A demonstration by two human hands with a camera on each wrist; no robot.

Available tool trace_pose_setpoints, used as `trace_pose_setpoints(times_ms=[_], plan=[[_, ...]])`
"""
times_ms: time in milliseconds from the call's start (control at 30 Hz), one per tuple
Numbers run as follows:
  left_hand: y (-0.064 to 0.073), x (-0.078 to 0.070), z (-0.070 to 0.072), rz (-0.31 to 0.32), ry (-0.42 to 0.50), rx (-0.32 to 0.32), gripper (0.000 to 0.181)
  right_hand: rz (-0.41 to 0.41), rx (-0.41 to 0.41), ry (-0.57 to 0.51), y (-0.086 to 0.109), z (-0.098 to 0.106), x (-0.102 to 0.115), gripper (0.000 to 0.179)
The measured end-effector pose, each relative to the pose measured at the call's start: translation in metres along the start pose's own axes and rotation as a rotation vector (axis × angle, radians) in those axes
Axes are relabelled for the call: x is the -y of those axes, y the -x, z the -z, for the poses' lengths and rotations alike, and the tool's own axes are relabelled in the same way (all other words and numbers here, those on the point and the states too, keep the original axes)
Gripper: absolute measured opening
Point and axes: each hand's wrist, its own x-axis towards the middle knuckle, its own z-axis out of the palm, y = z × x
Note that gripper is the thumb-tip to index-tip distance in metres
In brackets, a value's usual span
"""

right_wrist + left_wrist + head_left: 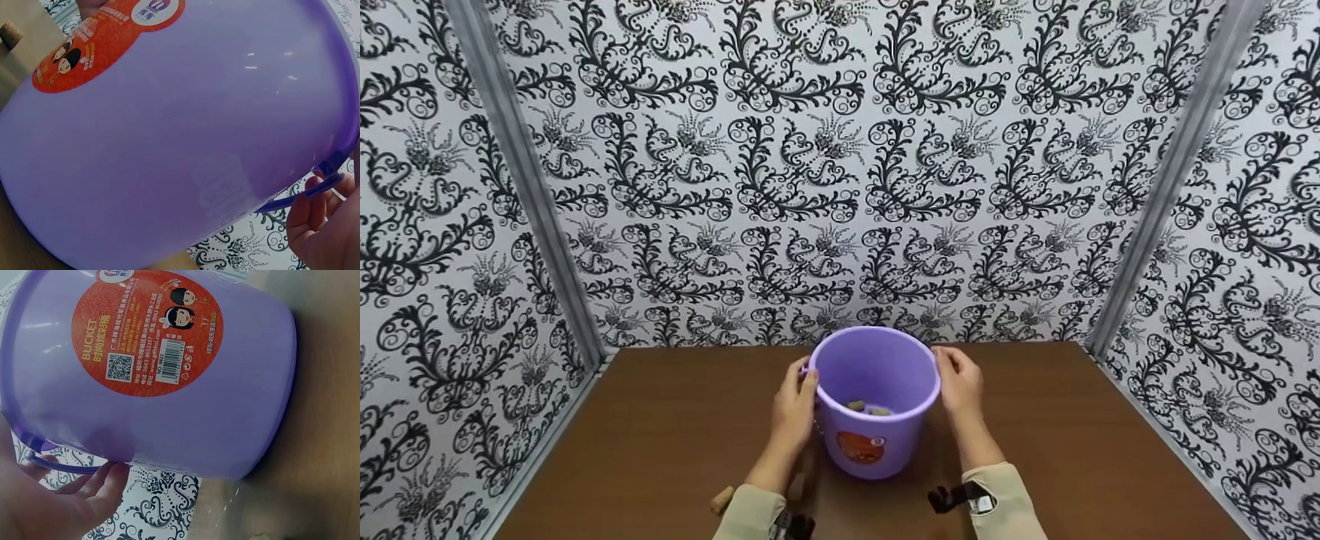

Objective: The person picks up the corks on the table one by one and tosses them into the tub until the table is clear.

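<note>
A purple plastic bucket [874,442] with a red round label [147,332] is held between both hands, its mouth facing up and its base close over the table. My left hand [793,409] grips its left side at the rim, with fingers around the thin purple handle [62,465]. On the opposite side my right hand [961,382] holds the rim and handle [301,198] with curled fingers. A few small tan corks [855,406] lie on the bottom inside. Another cork [721,500] rests on the table beside the left sleeve.
The brown wooden table [660,420] is enclosed by white walls [840,187] with black scroll patterns and grey corner posts [1170,187]. Black camera mounts [956,496] are strapped to both wrists, over light sleeves.
</note>
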Motion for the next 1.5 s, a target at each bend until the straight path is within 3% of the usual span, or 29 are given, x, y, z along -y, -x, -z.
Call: trace_pose_setpoints(times_ms=[267,533,667,1033,1167,1267,1500], plan=[[-0.001,-0.001,0.002,0.015,0.007,0.004,0.038,-0.075,0.024,-0.086,0.001,-0.006,0.001,0.032],[0.001,0.003,-0.002,0.014,-0.005,-0.006,0.037,-0.213,0.126,-0.248,0.004,-0.003,-0.005,0.046],[0.002,0.002,-0.003,0.012,0.003,-0.004,0.036,-0.224,0.156,-0.305,0.007,-0.003,-0.006,0.049],[-0.002,-0.001,-0.002,0.028,0.049,0.011,0.039,-0.232,0.168,-0.283,0.005,-0.002,0.001,0.049],[-0.002,0.0,-0.002,0.035,0.051,0.022,0.04,-0.243,0.185,-0.166,0.004,0.001,0.0,0.053],[-0.003,-0.001,-0.001,0.044,0.058,0.023,0.041,-0.273,0.249,-0.166,0.003,0.003,-0.001,0.059],[-0.002,-0.002,0.0,0.051,0.055,0.017,0.041,-0.34,0.408,-0.311,0.002,0.009,-0.004,0.064]])
